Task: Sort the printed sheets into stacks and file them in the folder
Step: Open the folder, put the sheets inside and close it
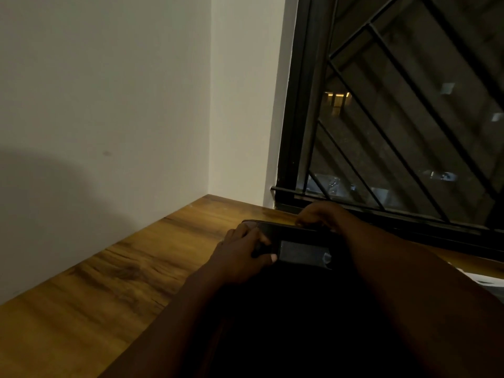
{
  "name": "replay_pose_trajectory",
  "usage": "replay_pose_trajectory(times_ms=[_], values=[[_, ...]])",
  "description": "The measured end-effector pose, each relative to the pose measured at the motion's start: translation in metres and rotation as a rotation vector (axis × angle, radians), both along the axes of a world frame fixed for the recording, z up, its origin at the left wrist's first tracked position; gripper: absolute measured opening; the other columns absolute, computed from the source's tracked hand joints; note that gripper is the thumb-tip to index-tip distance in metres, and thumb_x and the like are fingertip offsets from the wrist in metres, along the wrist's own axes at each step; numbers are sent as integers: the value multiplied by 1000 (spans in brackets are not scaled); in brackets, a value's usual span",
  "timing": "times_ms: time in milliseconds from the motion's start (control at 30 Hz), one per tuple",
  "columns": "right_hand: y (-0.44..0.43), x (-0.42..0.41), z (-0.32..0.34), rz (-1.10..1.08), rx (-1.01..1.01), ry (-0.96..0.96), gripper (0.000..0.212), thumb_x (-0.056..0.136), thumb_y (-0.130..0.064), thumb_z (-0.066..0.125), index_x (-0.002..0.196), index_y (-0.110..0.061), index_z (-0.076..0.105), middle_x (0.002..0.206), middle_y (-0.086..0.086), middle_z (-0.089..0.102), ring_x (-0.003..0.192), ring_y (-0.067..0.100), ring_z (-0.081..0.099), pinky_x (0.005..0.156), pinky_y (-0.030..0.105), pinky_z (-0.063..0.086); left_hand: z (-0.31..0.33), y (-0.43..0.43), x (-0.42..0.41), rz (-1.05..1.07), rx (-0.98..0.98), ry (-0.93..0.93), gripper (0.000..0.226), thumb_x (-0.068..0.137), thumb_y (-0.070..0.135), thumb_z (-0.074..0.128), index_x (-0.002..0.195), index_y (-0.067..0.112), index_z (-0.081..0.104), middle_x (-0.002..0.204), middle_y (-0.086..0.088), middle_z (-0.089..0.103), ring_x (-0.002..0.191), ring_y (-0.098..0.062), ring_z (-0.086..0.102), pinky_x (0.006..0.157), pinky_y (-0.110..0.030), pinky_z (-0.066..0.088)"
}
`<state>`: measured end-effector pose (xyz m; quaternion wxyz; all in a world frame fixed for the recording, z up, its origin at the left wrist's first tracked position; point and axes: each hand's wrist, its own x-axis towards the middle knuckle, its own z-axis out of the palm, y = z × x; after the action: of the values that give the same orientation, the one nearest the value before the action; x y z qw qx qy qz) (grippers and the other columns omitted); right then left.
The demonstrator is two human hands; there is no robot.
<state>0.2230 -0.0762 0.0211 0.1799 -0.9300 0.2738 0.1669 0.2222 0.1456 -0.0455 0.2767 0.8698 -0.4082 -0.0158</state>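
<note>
Both hands, left hand [242,252] and right hand [319,214], grip the dark folder [302,249] on the wooden surface [109,282]; sheets [482,279] lie at the right edge, seemingly unfiled.

Dim, warm indoor light; deep shadow swallows the lower centre, and the wide-angle view tilts, slightly soft.

Bare table [90,282] lies open leftward; wall [109,105] and window grille [395,118] block beyond.
</note>
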Motion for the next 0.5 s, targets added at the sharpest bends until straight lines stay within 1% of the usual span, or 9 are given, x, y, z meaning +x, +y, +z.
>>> replay_pose_trajectory(times_ms=[67, 167, 233, 300, 333, 367, 433, 467, 500], values=[[-9, -9, 1, -24, 2, 13, 24, 96, -15, 43, 75, -9, 54, 75, 8, 53, 55, 14, 56, 54, 24, 44, 0, 0, 0, 2, -7, 0, 39, 89, 46, 58, 123, 30, 50, 133, 0, 35, 128, -20, 29, 110, -45, 30], [-17, -21, 2, -48, 31, 8, 25, 98, -15, 41, 77, -9, 54, 77, 6, 53, 63, 15, 52, 55, 23, 43, 0, 0, -1, 0, -11, -11, 39, 89, 46, 58, 124, 29, 50, 131, 1, 36, 127, -19, 31, 109, -44, 32], [-23, -26, 2, -61, 37, -23, 24, 97, -14, 43, 76, -10, 53, 77, 6, 51, 64, 15, 49, 56, 24, 42, 0, 1, 0, -3, -8, -4, 39, 90, 46, 58, 124, 30, 49, 133, 1, 35, 128, -19, 31, 109, -45, 31], [-31, -31, 1, -121, 93, -119, 21, 95, -12, 48, 75, -10, 54, 78, 6, 51, 71, 19, 51, 65, 29, 44, -1, 1, 1, -1, -5, 4, 39, 90, 46, 58, 125, 32, 49, 135, 1, 34, 129, -20, 30, 110, -46, 31], [-33, -33, 2, -125, 91, -79, 20, 96, -14, 48, 77, -10, 54, 80, 7, 51, 75, 20, 52, 71, 31, 44, -1, 0, 1, 1, -3, 2, 39, 90, 46, 58, 125, 32, 49, 135, 1, 34, 129, -20, 30, 110, -46, 31], [-34, -36, 4, -113, 62, 3, 21, 97, -18, 47, 80, -9, 56, 82, 8, 53, 75, 21, 53, 72, 33, 44, -1, 0, 1, 2, -2, 0, 39, 90, 45, 58, 124, 32, 49, 135, 0, 35, 129, -20, 30, 110, -45, 31], [-39, -40, 6, -111, 42, 70, 24, 99, -21, 44, 89, -4, 58, 82, 9, 53, 70, 20, 52, 66, 30, 43, -2, 0, 2, 3, -10, -5, 38, 90, 46, 58, 124, 32, 49, 135, 0, 35, 128, -20, 31, 109, -45, 32], [-41, -42, 7, -110, 27, 75, 24, 99, -21, 43, 91, -4, 59, 82, 9, 53, 68, 19, 51, 63, 29, 42, -3, 0, 2, 3, -17, -7, 38, 89, 46, 58, 124, 32, 49, 134, 1, 35, 128, -19, 31, 109, -44, 32], [-43, -47, 5, -108, 7, 68, 23, 99, -20, 43, 88, -6, 58, 80, 8, 52, 67, 19, 49, 61, 28, 41, -3, 1, 2, 4, -22, -8, 38, 89, 46, 58, 124, 32, 49, 134, 1, 35, 128, -19, 31, 109, -44, 32]])
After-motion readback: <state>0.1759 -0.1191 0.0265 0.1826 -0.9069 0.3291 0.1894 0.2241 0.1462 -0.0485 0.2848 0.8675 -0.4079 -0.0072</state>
